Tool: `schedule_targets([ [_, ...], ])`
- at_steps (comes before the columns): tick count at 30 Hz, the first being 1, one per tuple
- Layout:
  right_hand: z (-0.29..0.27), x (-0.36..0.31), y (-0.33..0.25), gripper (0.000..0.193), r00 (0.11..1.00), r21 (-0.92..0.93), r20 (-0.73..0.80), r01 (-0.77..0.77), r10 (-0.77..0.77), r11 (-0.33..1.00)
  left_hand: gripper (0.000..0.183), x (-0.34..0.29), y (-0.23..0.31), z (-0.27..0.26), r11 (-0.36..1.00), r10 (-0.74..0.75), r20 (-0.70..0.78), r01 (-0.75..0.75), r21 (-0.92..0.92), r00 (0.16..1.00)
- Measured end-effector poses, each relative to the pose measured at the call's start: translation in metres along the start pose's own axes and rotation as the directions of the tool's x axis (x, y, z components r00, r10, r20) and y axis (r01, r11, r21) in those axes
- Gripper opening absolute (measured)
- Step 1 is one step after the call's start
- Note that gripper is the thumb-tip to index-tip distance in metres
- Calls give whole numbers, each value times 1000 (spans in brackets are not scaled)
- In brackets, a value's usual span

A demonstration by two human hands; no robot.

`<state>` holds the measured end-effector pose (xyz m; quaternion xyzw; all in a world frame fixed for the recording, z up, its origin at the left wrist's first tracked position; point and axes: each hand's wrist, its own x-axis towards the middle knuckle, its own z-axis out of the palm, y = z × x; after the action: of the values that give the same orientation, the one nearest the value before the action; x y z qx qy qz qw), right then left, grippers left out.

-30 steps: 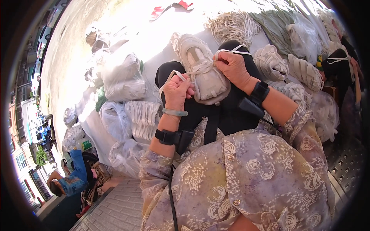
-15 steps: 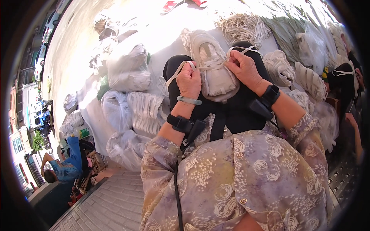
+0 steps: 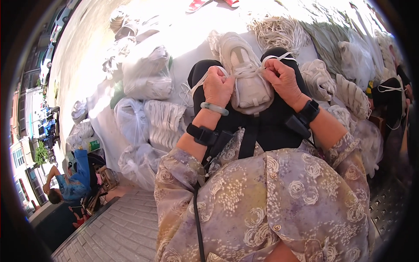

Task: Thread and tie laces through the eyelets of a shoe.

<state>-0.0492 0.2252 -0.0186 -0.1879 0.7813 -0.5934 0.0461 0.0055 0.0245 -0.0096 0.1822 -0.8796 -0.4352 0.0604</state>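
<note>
listener: what is at the left?
describer: a seated person in blue clothes (image 3: 75,184) near the far edge; closer in, a pale load in clear plastic (image 3: 147,75); below it, a ribbed white bundle (image 3: 165,121);
listener: and next?
describer: the left hand (image 3: 218,88), with a pale bangle (image 3: 214,108) at its wrist; its fingers are closed together on a white lace (image 3: 247,71), which trails over the black-clad left knee (image 3: 200,70);
listener: in the middle?
describer: a white shoe (image 3: 251,92), lying between the knees, its opening on the side away from the body; lacing crosses it between the hands;
listener: further right?
describer: the right hand (image 3: 284,79), thumb and fingers pinched on lace just beside the shoe; a strand arcs over the right knee (image 3: 294,66); beyond lies a heap of loose white cord (image 3: 279,32);
listener: and furthest right?
describer: a coiled white bundle (image 3: 318,78); then another person's hand (image 3: 409,92), too dim to tell its grip
</note>
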Motion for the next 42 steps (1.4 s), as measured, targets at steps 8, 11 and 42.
schedule_targets([
  [8,0,11,-34,7,981,-192,56,195,-187,962,45,-28,5,-13,897,404,42,-404,176,914],
  [11,15,13,-45,7,954,-264,183,282,-239,922,42,-27,-2,-13,921,335,95,-347,180,938],
  [42,-53,-23,-58,15,804,-611,393,591,-445,528,31,-30,-17,-12,966,259,98,-260,-3,961],
])
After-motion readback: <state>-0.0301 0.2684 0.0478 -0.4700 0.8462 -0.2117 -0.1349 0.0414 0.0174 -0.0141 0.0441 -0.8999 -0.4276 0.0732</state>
